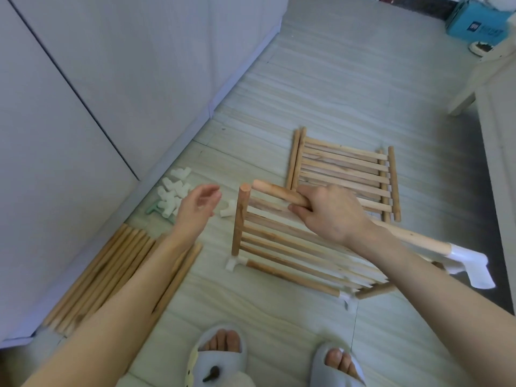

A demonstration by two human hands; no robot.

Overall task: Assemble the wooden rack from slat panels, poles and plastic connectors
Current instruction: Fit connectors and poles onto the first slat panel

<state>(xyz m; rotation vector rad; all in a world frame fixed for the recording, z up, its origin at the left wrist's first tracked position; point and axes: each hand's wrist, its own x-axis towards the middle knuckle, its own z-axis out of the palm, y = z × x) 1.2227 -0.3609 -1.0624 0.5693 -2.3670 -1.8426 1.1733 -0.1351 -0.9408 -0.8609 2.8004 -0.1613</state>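
My right hand (pixel 326 212) grips a wooden pole (pixel 275 192) that runs across the top of a slat panel (pixel 290 247) on the floor. The pole's near end sits in a white plastic connector (pixel 472 262). An upright pole (pixel 240 219) stands in a white corner connector (pixel 233 262) at the panel's left front corner. Another connector (pixel 347 297) joins the panel's front pole. My left hand (pixel 198 203) hovers with relaxed fingers over the floor, next to a single loose connector (pixel 228 210). A pile of white connectors (pixel 171 195) lies beyond it.
A second slat panel (pixel 346 174) with loose poles beside it lies farther back. A bundle of poles (pixel 111 275) rests along the white cabinet (pixel 83 93) at left. A blue box (pixel 474 20) and a furniture leg (pixel 463 101) stand at right. My slippered feet (pixel 220 358) are at the bottom.
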